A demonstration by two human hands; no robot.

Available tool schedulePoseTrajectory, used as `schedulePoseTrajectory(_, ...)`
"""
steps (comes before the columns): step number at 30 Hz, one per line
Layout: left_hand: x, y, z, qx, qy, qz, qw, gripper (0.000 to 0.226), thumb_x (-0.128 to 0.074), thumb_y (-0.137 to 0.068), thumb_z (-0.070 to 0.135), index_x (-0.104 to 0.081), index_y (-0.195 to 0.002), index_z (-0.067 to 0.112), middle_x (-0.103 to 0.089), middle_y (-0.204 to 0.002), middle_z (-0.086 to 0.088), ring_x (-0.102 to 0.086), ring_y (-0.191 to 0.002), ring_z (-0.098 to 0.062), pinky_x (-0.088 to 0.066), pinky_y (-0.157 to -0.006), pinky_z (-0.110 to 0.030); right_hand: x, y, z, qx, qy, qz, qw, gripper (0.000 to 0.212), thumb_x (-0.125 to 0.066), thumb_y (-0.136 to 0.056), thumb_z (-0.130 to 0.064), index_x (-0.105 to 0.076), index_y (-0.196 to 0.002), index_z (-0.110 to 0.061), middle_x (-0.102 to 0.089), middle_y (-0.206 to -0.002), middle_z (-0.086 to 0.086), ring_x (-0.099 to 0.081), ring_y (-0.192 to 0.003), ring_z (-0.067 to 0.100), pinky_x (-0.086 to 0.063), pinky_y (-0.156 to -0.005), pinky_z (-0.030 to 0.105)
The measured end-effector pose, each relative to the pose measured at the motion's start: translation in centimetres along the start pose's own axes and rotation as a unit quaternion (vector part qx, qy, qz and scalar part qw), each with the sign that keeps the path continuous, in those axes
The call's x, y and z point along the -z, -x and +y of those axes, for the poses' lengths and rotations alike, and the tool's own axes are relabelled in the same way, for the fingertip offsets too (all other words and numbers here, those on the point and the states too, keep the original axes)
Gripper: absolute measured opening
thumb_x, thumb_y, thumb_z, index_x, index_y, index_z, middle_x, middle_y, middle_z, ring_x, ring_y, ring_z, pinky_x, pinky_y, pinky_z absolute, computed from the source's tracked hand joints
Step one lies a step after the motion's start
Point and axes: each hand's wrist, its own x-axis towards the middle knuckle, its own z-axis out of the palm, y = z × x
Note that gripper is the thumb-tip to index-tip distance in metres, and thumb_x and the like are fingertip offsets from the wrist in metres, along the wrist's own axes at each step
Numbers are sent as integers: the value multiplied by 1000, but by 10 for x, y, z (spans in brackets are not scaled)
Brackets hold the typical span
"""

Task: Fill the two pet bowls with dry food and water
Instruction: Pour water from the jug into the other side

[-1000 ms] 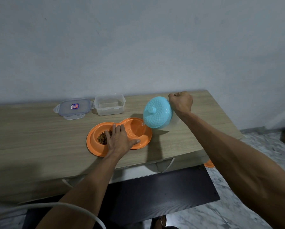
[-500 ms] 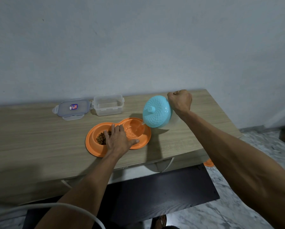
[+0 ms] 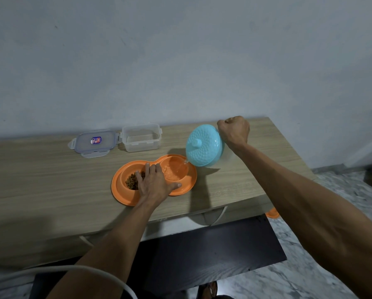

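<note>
Two bare forearms, no sleeves, left hand (image 3: 153, 184), right hand (image 3: 234, 131), no rings or watch visible

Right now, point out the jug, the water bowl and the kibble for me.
jug (image 3: 204, 145), head view, on its blue dimpled lid.
water bowl (image 3: 176, 169), head view, on its wet orange floor.
kibble (image 3: 131, 181), head view, on the brown pile left of the fingers.

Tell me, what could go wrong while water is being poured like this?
The stream from the tilted blue-lidded jug lands near the right bowl's far edge, so it might splash onto the table. That bowl is shallow and could overflow toward the kibble beside it. The left hand steadying the orange dish could get wet.
</note>
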Motion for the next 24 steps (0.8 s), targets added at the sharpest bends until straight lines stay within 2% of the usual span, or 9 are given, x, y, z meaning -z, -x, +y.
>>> schedulePoseTrajectory(16, 1, 1, 1, -4, 2, 0, 1000, 108, -60, -74, 75, -26, -152, 8, -29, -158, -11, -10, -151, -28, -6, -117, -59, 5, -1, -4, 7, 1, -8, 1000, 41, -55, -73, -15, -29, -42, -14, -21, -40, 0, -21, -43, 17, -27, -49, 30)
schedulePoseTrajectory(24, 1, 1, 0, -3, 0, -1, 1000, 109, -59, -74, 75, -26, -152, 7, -28, -158, -11, -10, -151, -28, -5, -117, -59, 4, -4, -3, 3, 0, -8, 1000, 38, -54, -72, -15, -30, -42, -13, -22, -41, 1, -22, -43, 18, -29, -50, 30)
